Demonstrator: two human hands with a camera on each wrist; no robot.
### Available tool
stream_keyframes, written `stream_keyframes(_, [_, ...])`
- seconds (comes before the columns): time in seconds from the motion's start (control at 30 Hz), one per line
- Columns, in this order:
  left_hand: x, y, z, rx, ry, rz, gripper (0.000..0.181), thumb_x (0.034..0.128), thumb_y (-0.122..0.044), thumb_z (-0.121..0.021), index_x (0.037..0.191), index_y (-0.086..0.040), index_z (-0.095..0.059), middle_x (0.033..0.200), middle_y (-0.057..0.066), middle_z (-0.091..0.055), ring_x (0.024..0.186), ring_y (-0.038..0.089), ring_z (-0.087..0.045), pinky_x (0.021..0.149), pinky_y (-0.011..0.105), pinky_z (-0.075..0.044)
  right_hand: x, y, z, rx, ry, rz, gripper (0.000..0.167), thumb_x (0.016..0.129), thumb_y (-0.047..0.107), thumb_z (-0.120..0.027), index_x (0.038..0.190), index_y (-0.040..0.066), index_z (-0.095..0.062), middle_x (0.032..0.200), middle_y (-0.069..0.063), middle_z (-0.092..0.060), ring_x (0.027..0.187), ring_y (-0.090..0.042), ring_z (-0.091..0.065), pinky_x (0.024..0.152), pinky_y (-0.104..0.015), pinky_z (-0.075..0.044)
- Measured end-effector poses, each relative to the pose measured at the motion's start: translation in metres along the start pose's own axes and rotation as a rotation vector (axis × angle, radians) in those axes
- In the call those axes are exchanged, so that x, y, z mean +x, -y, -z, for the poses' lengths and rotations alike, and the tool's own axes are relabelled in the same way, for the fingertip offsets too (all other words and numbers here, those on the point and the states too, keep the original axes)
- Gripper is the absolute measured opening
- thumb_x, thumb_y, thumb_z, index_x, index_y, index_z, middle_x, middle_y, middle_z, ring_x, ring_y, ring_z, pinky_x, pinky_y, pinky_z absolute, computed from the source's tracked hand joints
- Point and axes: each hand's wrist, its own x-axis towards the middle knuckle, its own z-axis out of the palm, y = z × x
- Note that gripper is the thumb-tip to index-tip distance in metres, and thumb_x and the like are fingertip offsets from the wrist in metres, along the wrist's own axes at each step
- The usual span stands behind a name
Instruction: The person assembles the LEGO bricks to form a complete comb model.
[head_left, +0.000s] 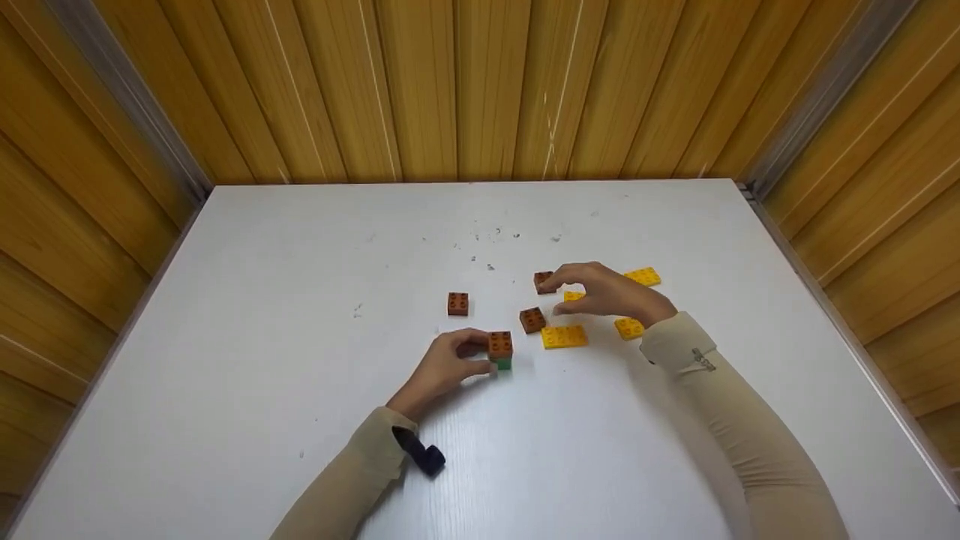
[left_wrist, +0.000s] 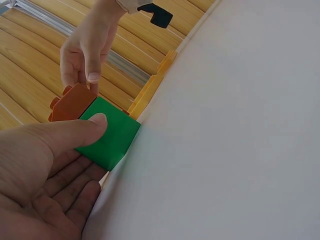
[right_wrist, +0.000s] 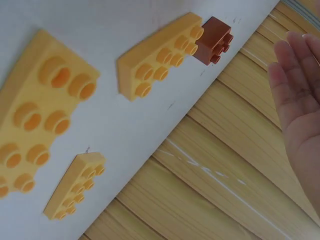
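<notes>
My left hand [head_left: 448,364] pinches a green block [left_wrist: 114,137] between thumb and fingers. On top of that block sits a brown brick [head_left: 500,343], the two stacked upright on the table. Over the scattered bricks at right, my right hand [head_left: 607,291] hovers with thumb and fingers apart and nothing between them. Its fingertips overlap a brown brick [head_left: 543,282] in the head view; contact cannot be made out. Below it lie another brown brick [head_left: 532,320] and a yellow brick [head_left: 564,337]. The hand partly covers a second yellow brick [head_left: 574,296].
A lone brown brick [head_left: 457,304] lies beyond the left hand. Further yellow bricks rest by the right wrist, one behind it [head_left: 643,277] and one beside the cuff [head_left: 628,328]. Yellow corrugated walls [head_left: 480,90] border the white table [head_left: 262,315] at the back and sides.
</notes>
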Motion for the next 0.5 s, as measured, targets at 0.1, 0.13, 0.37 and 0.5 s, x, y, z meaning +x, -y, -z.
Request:
stream_keyframes(0.1, [0.000, 0.000, 0.000, -0.001, 0.001, -0.006, 0.043, 0.0790, -0.009, -0.078, 0.119, -0.006, -0.064, 0.118, 0.009, -0.067, 0.112, 0.023, -0.063, 0.100, 0.037, -0.049, -0.003, -0.006, 0.004, -0.010, -0.001, -0.025, 0.042, 0.085, 0.011, -0.072, 0.125, 0.002, -0.061, 0.123, -0.017, -0.063, 0.119, -0.037, -0.055, 0.102, -0.055, -0.043])
stream_keyframes(0.13, [0.001, 0.001, 0.000, -0.004, 0.002, -0.011, 0.043, 0.0789, -0.009, -0.077, 0.119, -0.006, -0.064, 0.118, 0.010, -0.066, 0.112, 0.024, -0.063, 0.100, 0.037, -0.049, -0.004, -0.007, 0.005, -0.016, -0.002, -0.035, 0.043, 0.085, 0.012, -0.072, 0.125, 0.002, -0.061, 0.123, -0.018, -0.062, 0.118, -0.038, -0.055, 0.102, -0.055, -0.044])
stream_keyframes(0.37, [0.000, 0.002, 0.000, -0.013, 0.002, -0.014, 0.044, 0.0784, -0.008, -0.077, 0.120, -0.006, -0.064, 0.118, 0.010, -0.066, 0.111, 0.024, -0.063, 0.099, 0.038, -0.049, -0.008, -0.020, 0.009, -0.041, -0.012, -0.151, 0.047, 0.085, 0.015, -0.072, 0.129, 0.001, -0.059, 0.126, -0.018, -0.061, 0.117, -0.037, -0.055, 0.100, -0.053, -0.046])
stream_keyframes(0.5, [0.000, 0.001, 0.000, -0.007, 0.000, -0.003, 0.043, 0.0781, -0.009, -0.077, 0.119, -0.006, -0.064, 0.118, 0.009, -0.067, 0.111, 0.023, -0.063, 0.099, 0.038, -0.049, -0.010, -0.027, 0.010, -0.051, -0.006, -0.200, 0.048, 0.086, 0.017, -0.071, 0.130, 0.003, -0.058, 0.128, -0.016, -0.060, 0.118, -0.034, -0.055, 0.101, -0.051, -0.046])
